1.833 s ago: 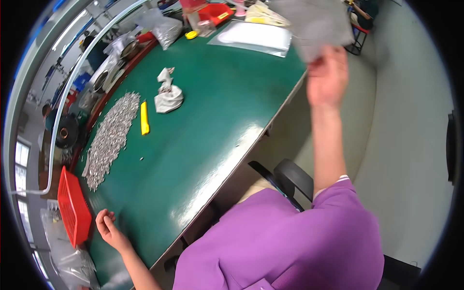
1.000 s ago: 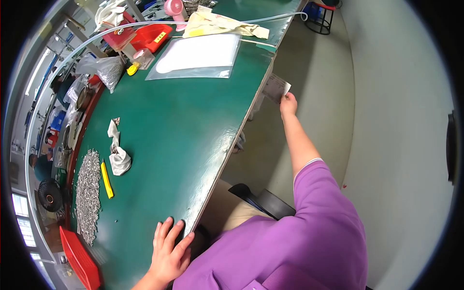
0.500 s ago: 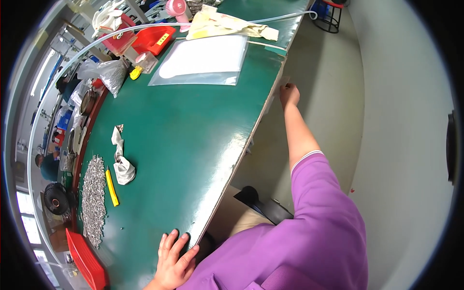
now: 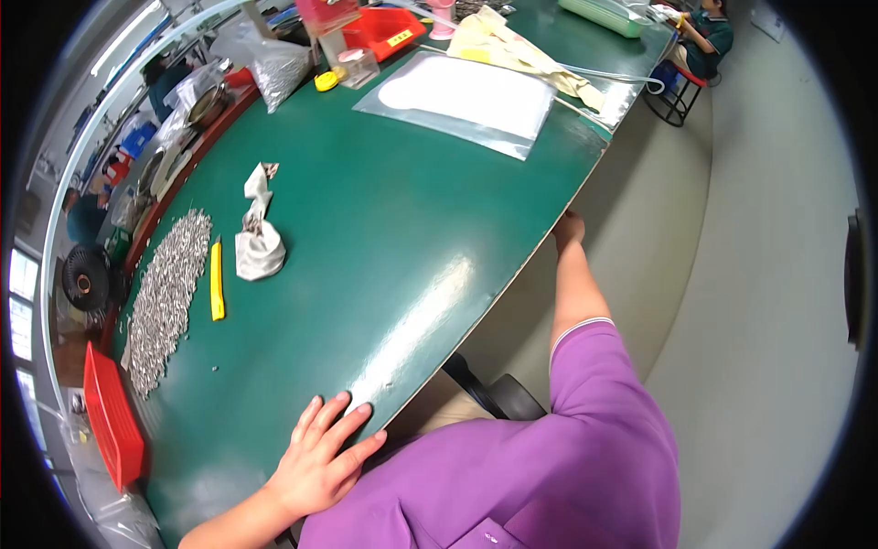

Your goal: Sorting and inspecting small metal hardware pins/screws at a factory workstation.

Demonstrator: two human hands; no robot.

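Observation:
My left hand lies flat, fingers spread, on the green table at its near edge and holds nothing. My right arm stretches out along the table's right side. My right hand is at the rim, with its fingers tucked under the edge and hidden. Nothing shows in that hand. Nearest the left hand, further up the table, are a long pile of small metal parts, a yellow stick and a small knotted grey-white bag.
A red tray sits at the table's left end. A clear plastic sleeve with a white sheet, cream cloth, a red box and bags lie at the far end. Another person sits far right. A black stool stands below me.
My right hand held a grey sheet high, then brought it down to the table's right edge; the sheet is now out of sight. My left hand slid inward along the near edge.

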